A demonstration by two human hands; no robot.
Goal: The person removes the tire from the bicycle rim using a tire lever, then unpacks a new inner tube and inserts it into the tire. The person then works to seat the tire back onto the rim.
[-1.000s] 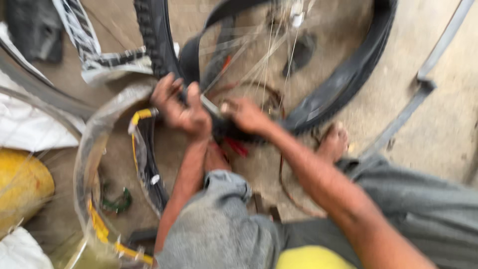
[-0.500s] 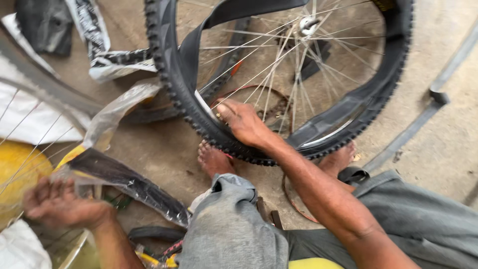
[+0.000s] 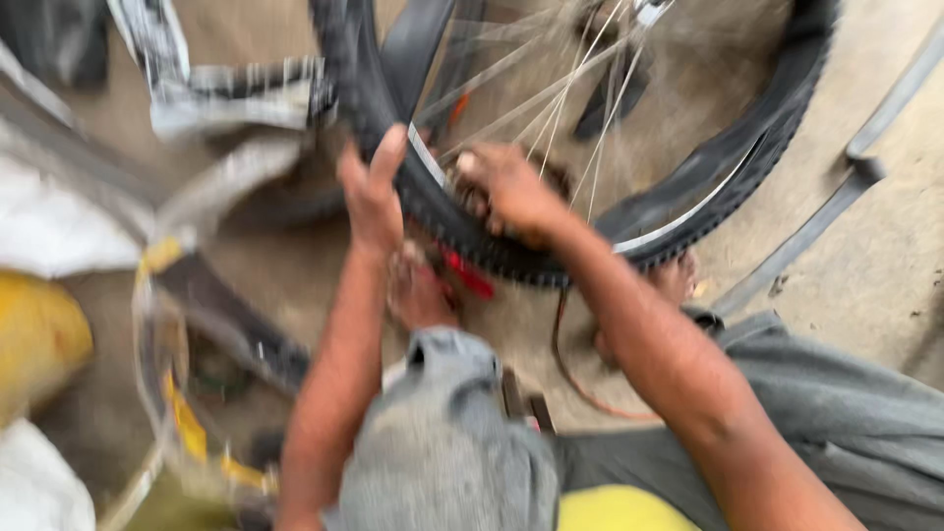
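1. Concrete floor [image 3: 885, 285], dusty and grey-brown, fills the blurred view from the head camera and carries everything.
2. Upright at the floor's far edge stands a bicycle wheel [image 3: 629, 128], its knobby black tyre [image 3: 787, 128] circling a silver rim and thin spokes.
3. Grey trousers [image 3: 846, 423] cover the person's legs at the near right corner; a bent knee sits at the near edge, centre.
4. At the left edge lie a loose black tyre with yellow markings [image 3: 216, 324], white sacking [image 3: 49, 226] and a yellow object [image 3: 29, 334].
5. A flat metal bar [image 3: 816, 226] lies toward the right edge.
6. The left hand [image 3: 372, 192] presses on the tyre's outer tread at the wheel's lower left, fingers stretched upward, not curled.
7. The right hand [image 3: 506, 187] is just beside it, fingers curled over the tyre bead at the rim.
8. A small red object [image 3: 467, 275] shows under the tyre, between the hands.
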